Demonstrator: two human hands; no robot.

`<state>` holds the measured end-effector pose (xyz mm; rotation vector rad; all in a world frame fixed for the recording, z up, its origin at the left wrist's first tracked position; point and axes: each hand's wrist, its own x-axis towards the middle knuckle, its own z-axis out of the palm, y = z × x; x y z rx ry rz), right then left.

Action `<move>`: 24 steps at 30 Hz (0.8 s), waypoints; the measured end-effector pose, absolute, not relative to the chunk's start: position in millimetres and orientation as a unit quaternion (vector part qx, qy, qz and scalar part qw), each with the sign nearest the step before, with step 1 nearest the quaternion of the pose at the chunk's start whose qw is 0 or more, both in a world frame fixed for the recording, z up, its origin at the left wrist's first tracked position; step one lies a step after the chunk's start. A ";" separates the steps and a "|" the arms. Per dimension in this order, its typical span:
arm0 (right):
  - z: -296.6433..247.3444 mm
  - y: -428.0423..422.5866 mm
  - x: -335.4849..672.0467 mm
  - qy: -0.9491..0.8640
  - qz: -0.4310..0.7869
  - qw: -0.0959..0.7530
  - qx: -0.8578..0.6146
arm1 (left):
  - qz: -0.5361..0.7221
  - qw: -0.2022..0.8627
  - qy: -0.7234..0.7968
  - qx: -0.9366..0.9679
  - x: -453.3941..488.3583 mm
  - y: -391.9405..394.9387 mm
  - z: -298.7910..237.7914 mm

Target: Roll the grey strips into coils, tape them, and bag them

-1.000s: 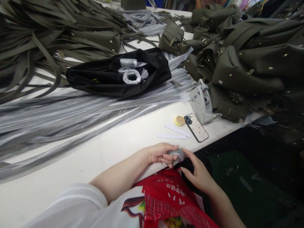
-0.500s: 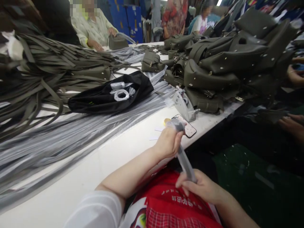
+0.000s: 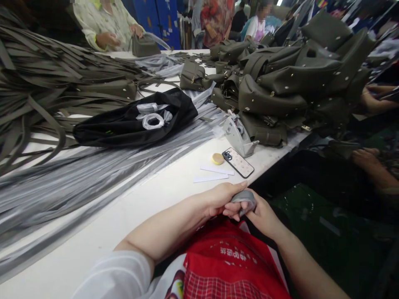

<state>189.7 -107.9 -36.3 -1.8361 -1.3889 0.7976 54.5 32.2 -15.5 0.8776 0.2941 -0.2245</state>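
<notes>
Just past the table's front edge, over the red apron [image 3: 240, 249], my two hands meet. A grey strap, wrapped in clear plastic, [image 3: 245, 197] loops over the fingers of my left hand [image 3: 222, 198], which are curled inside the coil. My right hand [image 3: 262, 214] closes on the coil's right side, its thumb and fingers against the strap. Part of the strap between the hands is hidden. Beyond the hands, a phone [image 3: 243, 165], a small round yellow item [image 3: 217, 158] and thin white strips [image 3: 212, 178] lie on the white table [image 3: 124, 216].
A tape dispenser [image 3: 238, 139] stands beside piled olive bags [image 3: 274, 95]. Left lie plastic-wrapped straps [image 3: 77, 178], bare olive straps [image 3: 40, 70] and a black bag [image 3: 115, 131] holding a wrapped coil [image 3: 153, 121]. A co-worker [image 3: 106, 25] handles a bag across the table; another person's hand [image 3: 368, 160] is at right.
The strap's hanging length is now coiled around my left fingers. My right hand has risen to meet my left, which has lowered away from the phone. The view has shifted slightly.
</notes>
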 end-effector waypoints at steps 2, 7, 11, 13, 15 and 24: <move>-53.9 -101.9 193.3 -0.481 0.313 0.381 -0.725 | -0.090 0.917 0.132 0.366 52.3 40.6 -13.8; -74.0 -93.2 204.4 -0.464 0.389 0.343 -0.718 | -0.003 0.947 0.112 0.302 45.0 61.1 -3.4; -60.0 -96.3 172.1 -0.506 0.528 0.269 -0.627 | 0.202 0.899 0.123 0.370 42.6 65.4 -0.7; -43.8 -104.8 157.4 -0.526 0.573 0.239 -0.581 | 0.321 0.795 0.156 0.490 42.8 63.6 -6.1; -25.5 -117.3 158.6 -0.526 0.601 0.239 -0.552 | 0.373 0.634 0.181 0.653 43.3 60.8 -14.2; 8.2 -105.2 260.2 -0.540 0.232 0.288 -0.756 | 0.056 0.529 0.171 0.829 49.9 50.8 -17.1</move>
